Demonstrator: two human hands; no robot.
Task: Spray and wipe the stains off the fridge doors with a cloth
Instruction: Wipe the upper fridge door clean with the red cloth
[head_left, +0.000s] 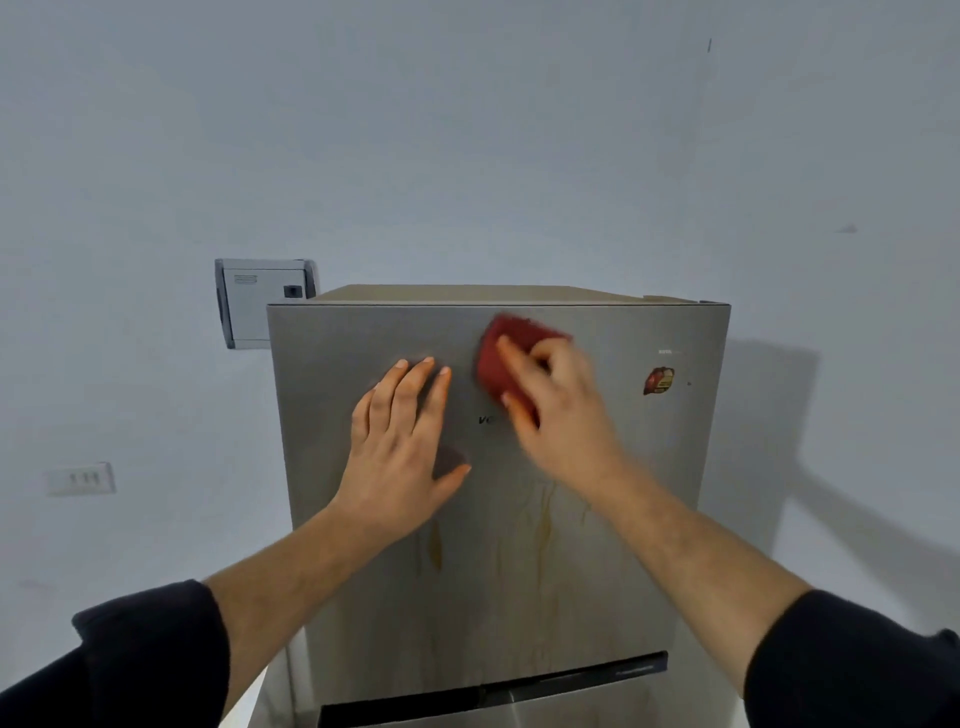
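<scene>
Was mid-wipe on the upper fridge door (670, 457), with right hand (556, 410) clamped on the red cloth (501, 358) near the door's 12 o'clock and left hand (400, 447) braced flat, fingers straight, at the cloth's 9 o'clock; next probably meant dragging down to the yellowish drips (543, 525) at 6 o'clock.

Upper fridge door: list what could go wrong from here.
1. The red cloth in the right hand is high on the upper door; the brown drip stains lower down could be missed or smeared.
2. A wide stroke rightward might catch the sticker.
3. The left hand, flat on the door, may leave fingerprints.
</scene>
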